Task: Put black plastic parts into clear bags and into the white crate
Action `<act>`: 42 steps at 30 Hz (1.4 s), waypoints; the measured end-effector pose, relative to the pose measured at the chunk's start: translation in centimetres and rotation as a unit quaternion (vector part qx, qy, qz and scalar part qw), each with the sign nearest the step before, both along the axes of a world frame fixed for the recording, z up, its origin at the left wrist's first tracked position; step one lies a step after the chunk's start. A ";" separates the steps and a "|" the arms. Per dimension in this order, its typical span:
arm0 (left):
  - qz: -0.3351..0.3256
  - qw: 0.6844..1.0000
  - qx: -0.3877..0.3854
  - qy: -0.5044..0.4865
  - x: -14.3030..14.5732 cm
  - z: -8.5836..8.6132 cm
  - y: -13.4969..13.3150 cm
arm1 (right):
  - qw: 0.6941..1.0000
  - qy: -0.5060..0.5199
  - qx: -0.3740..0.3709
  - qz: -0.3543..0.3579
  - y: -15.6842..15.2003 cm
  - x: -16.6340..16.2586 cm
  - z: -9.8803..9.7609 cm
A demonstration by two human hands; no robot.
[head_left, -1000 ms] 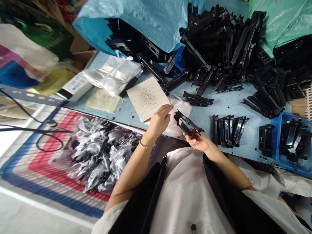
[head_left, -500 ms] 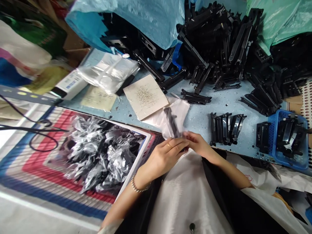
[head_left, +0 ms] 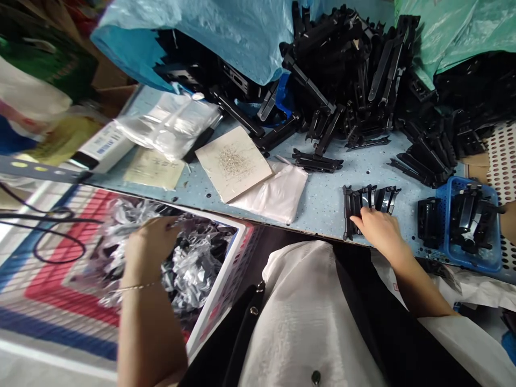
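My left hand hangs over a white-rimmed crate on the floor to my left, full of black parts sealed in clear bags. The hand is smeared by motion; its fingers look curled, and whether they hold anything cannot be made out. My right hand rests at the table's near edge on a short row of black plastic parts, with its fingertips closed on the nearest part. A flat stack of empty clear bags lies on the blue table between my hands.
A card with a heap of tiny metal pieces lies left of the bags. A large pile of black parts fills the back. A blue basket of parts stands at the right. Blue plastic sheeting and more clear bags lie at the back left.
Both hands were together at the table edge holding a black part in a clear bag. My left hand has swung down left over the crate; my right hand has moved right onto the row of parts.
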State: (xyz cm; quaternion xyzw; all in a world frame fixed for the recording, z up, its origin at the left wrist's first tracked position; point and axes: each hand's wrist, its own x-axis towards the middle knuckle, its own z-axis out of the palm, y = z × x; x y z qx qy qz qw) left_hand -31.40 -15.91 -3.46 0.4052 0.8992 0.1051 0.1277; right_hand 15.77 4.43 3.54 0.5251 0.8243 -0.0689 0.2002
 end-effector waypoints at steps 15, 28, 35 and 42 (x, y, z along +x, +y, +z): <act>-0.105 0.946 0.154 -0.265 16.2 -1.6 16.1 | 0.932 0.292 -0.143 -0.162 0.9 0.5 -2.4; -0.231 0.933 0.220 -0.168 14.2 -1.4 14.2 | 0.388 0.565 -0.599 -0.414 -1.9 -9.7 -9.4; -0.382 0.861 0.299 -0.151 17.4 2.0 10.9 | 0.420 0.582 -0.571 -0.398 -1.7 -10.5 -9.8; -0.455 0.812 0.313 -0.190 22.1 3.5 8.1 | 0.641 0.640 -0.341 -0.250 -2.3 -9.9 -6.9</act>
